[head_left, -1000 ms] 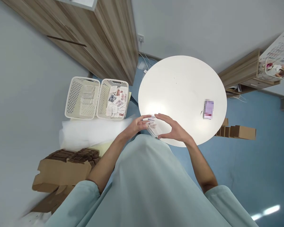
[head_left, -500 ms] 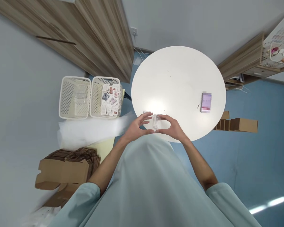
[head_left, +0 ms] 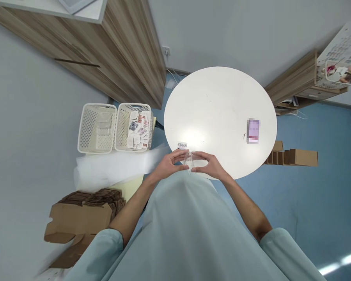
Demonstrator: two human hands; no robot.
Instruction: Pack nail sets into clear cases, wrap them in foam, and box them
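Note:
Close to my body, at the near edge of the white round table (head_left: 219,101), both hands grip a small clear plastic case (head_left: 189,160). The case stands on edge, and its two halves look slightly parted. My left hand (head_left: 171,164) is closed on its left side, thumb near me and fingers on the far side. On the opposite side my right hand (head_left: 210,165) pinches it the same way. Just beyond my left fingers lies a small card of shiny nail-like pieces (head_left: 182,145), partly covered by that hand.
Left of the table stand a white basket with clear cases (head_left: 81,128) and another with printed packets (head_left: 117,128). White wrapping sheet (head_left: 114,168) and flattened cardboard boxes (head_left: 78,218) lie nearer. A blurred purple item (head_left: 253,130) sits at the table's right; brown boxes (head_left: 303,157) are beyond.
My left fingers have closed onto the case, which was mainly in my right hand. The case's halves show more apart. The view has tilted, revealing more of the card.

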